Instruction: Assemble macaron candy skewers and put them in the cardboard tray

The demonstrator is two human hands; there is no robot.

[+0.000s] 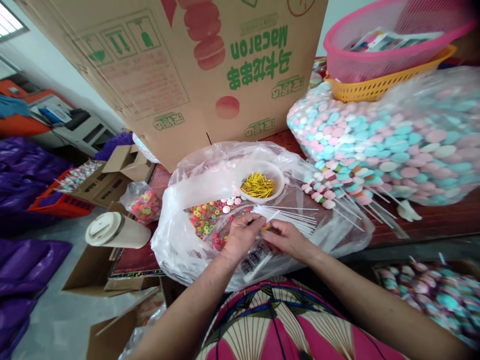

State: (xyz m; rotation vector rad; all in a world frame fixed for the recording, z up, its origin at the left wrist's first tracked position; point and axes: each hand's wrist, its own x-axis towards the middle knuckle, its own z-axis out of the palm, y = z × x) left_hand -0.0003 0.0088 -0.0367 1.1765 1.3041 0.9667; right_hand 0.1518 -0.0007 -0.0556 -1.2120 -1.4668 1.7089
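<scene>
Head view, places taken from the white bowl [279, 184]. Cardboard carton [142, 75]: stands behind the bowl, its print upside down. Bag of pastel candies [393, 135]: well to the right of the bowl. Clear plastic sheet [170, 240]: rumpled, spread beneath and around the bowl. Left hand [245, 232] and right hand [292, 240]: both on the near side of the bowl, fingertips almost meeting. Loose white sticks [300, 219]: just beside the bowl, near side and to the right, long axes roughly crosswise, slightly fanned. Ring candies [202, 220]: to the left of the bowl and nearer the wearer. Gold ties [258, 185]: heaped inside the bowl, lying in mixed directions. Held stick [273, 216]: near side of the bowl, between the hands; long axis slants, visible tip pointing away from the wearer and to the right. Left fingertips appear together, clamped at its near end. Right fingers bend inward beside a small yellow piece [266, 227]; cannot tell whether they grip it. Piece too blurred to identify.
</scene>
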